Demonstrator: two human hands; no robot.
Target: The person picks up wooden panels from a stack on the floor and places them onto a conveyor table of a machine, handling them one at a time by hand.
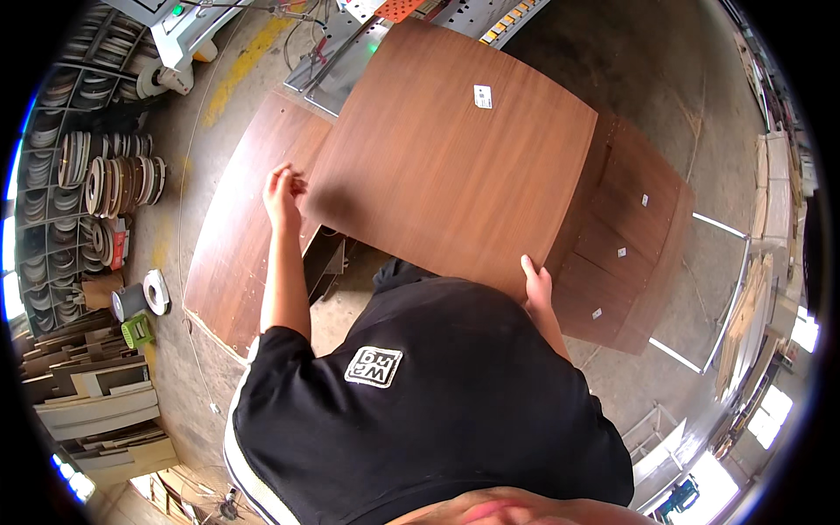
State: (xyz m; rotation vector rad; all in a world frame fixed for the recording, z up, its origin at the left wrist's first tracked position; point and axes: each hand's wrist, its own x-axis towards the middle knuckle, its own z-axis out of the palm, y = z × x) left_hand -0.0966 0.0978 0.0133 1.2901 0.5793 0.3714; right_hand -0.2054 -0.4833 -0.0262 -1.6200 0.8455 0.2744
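A large wood-grain board (455, 166) with a small white label (483, 96) lies in front of me, its far end on the machine's metal table. My right hand (538, 287) holds its near right corner, thumb on top and fingers hidden beneath. Beside the board's left edge, my left hand (285, 188) is raised with loosely bent fingers and nothing visible in it. It appears apart from the board, above another brown panel (236, 219).
Labelled brown panels (621, 236) lie in a stack at right. Left stand racks of edge-banding rolls (127, 185), a white roll (156, 291) and a green object (136, 331) on the floor. Board offcuts (96, 402) are piled lower left. The machine (341, 66) stands ahead.
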